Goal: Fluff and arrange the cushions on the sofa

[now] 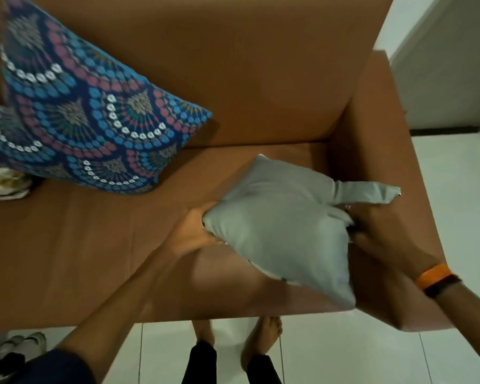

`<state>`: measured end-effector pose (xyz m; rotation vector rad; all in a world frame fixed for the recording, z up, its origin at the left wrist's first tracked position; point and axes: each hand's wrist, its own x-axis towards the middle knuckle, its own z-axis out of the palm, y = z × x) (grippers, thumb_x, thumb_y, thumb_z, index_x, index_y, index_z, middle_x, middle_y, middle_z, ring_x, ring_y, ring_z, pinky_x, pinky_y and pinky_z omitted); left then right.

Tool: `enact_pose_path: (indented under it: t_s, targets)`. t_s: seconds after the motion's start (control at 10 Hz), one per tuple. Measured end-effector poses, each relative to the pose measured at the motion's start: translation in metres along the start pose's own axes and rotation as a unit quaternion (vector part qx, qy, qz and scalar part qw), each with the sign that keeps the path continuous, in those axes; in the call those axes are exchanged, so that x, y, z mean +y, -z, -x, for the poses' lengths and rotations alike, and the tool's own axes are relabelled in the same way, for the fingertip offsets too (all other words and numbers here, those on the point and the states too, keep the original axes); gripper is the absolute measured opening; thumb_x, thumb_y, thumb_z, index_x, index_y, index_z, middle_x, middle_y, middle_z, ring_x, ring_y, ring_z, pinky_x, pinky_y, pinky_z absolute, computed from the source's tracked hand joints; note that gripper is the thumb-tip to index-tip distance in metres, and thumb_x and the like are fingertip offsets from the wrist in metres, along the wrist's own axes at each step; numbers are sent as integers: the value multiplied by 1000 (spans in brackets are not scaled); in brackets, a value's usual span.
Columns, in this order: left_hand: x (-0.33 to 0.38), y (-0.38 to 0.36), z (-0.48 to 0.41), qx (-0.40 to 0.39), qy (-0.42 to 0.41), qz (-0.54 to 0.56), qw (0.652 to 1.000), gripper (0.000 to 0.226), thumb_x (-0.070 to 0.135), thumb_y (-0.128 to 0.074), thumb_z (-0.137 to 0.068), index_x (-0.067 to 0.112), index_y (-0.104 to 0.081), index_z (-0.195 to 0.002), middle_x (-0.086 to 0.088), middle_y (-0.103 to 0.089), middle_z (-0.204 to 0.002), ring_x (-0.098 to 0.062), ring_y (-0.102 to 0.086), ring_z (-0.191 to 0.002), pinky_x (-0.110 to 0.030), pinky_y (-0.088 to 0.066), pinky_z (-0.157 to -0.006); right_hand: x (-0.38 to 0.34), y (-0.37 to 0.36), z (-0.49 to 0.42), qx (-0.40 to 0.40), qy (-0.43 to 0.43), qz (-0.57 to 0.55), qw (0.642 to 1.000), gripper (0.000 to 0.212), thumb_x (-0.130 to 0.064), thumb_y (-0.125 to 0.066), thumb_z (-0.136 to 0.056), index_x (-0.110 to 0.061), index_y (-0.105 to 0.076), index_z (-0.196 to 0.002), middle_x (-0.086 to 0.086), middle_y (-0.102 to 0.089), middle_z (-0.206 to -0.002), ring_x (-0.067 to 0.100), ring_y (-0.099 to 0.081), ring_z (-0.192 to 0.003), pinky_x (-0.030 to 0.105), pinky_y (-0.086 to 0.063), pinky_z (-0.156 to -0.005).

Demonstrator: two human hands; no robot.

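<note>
head view: mid-fluff on a grey cushion (283, 231) above the sofa (261, 79) seat, near the right armrest.

left hand (197, 231) clamped on the cushion's left edge, right hand (377, 231) closed on its right side, one corner bunched and sticking out; cushion tilted, apparently lifted off the seat. patterned blue cushion (75, 106) already propped against the backrest, a white floral cushion (0, 176) half hidden beside it at the left edge. judged roughly midway: grey one yet to be plumped and set in place.
</note>
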<state>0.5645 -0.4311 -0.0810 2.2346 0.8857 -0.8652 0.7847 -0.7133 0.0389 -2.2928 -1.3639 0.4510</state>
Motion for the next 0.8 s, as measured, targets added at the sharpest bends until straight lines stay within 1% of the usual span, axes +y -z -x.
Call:
enact_pose_path:
  t_s: [0.1,0.2,0.3,0.4,0.5,0.6,0.7,0.8]
  targets:
    - [10,93,28,177,-87,160,967,65,45,-79,-83,24,-55,-140,3,-64,-137,-8,-58,-120,-23,-46,-105,-24,69,-51,33,-8,-24,999,10,-25,-54,-70,-28,-64,-70,3,-62,-56,3,-62,-64,25,-44,-57]
    - [6,130,36,260,-218,280,898,66,47,-81,-78,29,-58,-137,15,-69,-124,5,-63,-112,-11,-49,-96,-21,89,-95,66,-49,-1,997,23,-35,-49,-77,-17,-56,-64,9,-53,-55,28,-57,-56,26,-31,-51]
    - [30,155,7,300,-246,261,884,53,35,-71,-96,22,-52,-144,12,-62,-133,1,-58,-123,-23,-50,-106,0,75,-152,92,-120,7,988,33,-24,-52,-102,6,-67,-101,35,-70,-97,49,-65,-91,41,-46,-67]
    - [40,155,-16,316,-208,241,894,56,32,-61,-102,16,-43,-152,-3,-51,-150,-17,-46,-140,-44,-43,-116,9,51,-173,125,-162,-49,978,28,-10,-47,-108,9,-62,-122,37,-66,-120,50,-62,-109,29,-42,-80]
    - [39,148,-37,346,-182,187,901,61,40,-51,-106,15,-32,-158,-7,-41,-159,-24,-35,-148,-51,-32,-121,15,26,-193,189,-204,-142,950,38,-20,-36,-113,5,-58,-130,29,-65,-129,44,-60,-119,48,-49,-102]
    - [40,146,-37,353,-172,182,901,62,42,-47,-107,15,-28,-160,-8,-37,-162,-24,-32,-150,-51,-30,-122,9,26,-196,240,-210,-169,933,42,-31,-32,-113,-3,-59,-132,22,-67,-130,37,-61,-120,56,-49,-104]
    - [48,157,-18,395,-194,209,873,61,43,-45,-108,17,-27,-160,-8,-29,-164,-23,-29,-152,-52,-36,-121,-21,32,-196,335,-158,-144,917,45,-43,-37,-110,-15,-55,-140,13,-61,-139,28,-55,-130,55,-45,-110]
    - [51,173,-2,493,-225,135,830,61,41,-45,-107,12,-30,-158,-10,-27,-166,-23,-27,-153,-50,-34,-122,-46,40,-198,353,-93,-56,929,51,-47,-46,-105,-16,-51,-145,14,-52,-151,27,-46,-141,56,-40,-116]
